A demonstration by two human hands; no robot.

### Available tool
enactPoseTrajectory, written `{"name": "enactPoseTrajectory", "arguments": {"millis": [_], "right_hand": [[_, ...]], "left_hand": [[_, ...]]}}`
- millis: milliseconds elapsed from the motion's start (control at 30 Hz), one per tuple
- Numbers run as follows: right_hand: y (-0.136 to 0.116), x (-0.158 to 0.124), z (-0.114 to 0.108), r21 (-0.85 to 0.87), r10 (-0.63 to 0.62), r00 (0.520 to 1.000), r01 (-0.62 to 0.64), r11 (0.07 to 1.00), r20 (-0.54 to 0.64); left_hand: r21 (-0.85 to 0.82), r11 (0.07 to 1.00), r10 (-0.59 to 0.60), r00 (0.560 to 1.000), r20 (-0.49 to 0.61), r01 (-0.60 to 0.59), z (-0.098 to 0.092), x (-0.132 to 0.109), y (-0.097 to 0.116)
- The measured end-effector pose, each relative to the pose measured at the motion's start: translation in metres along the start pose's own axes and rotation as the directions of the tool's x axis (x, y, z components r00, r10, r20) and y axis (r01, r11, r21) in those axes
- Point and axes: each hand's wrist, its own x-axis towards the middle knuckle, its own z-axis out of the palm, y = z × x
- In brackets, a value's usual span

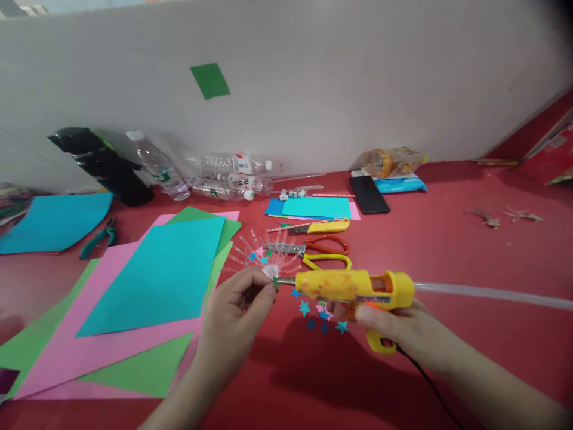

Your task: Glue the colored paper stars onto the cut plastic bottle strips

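While hands [237, 307] hover, a red table [434, 239] meets a pale wall [313, 83].

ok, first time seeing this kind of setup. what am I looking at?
No robot: a person works bare-handed, and the single picture comes from a camera on their head, looking forward and down. The right grip holds a yellow glue gun, with a glue stick sticking out its back. The left grip pinches a small green piece by the nozzle. On the red table: stars, scissors, a cutter, phone, paper, pliers and bottles.
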Motion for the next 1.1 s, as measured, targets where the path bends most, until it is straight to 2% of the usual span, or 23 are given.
{"name": "enactPoseTrajectory", "arguments": {"millis": [233, 400, 633, 800, 933, 1100], "right_hand": [[0.003, -0.004, 0.004, -0.118, 0.053, 0.997, -0.059, 0.991, -0.056], [0.008, -0.003, 0.003, -0.119, 0.03, 0.998, -0.036, 0.992, -0.055], [-0.001, -0.001, 0.004, -0.137, 0.051, 0.998, -0.055, 0.989, -0.032], [-0.002, -0.001, 0.005, -0.175, 0.021, 0.999, -0.029, 0.984, -0.046], [0.0, -0.002, 0.005, -0.17, 0.078, 0.995, -0.086, 0.982, -0.054], [-0.002, -0.003, 0.005, -0.217, 0.016, 0.997, -0.033, 0.976, -0.078]], "left_hand": [[0.022, 0.999, -0.03, 1.0, 0.001, 0.03, 0.0, -0.001, 0.0], [0.052, 0.999, -0.01, 1.0, 0.027, 0.008, -0.001, -0.002, -0.002], [0.055, 0.998, 0.008, 1.0, 0.03, -0.009, 0.0, -0.004, -0.002], [0.064, 0.997, 0.029, 0.999, 0.014, -0.03, 0.0, -0.004, -0.003], [0.075, 0.996, 0.049, 0.999, 0.017, -0.05, 0.0, -0.005, -0.004], [0.094, 0.994, 0.062, 0.998, 0.013, -0.063, -0.001, -0.005, -0.004]]}}
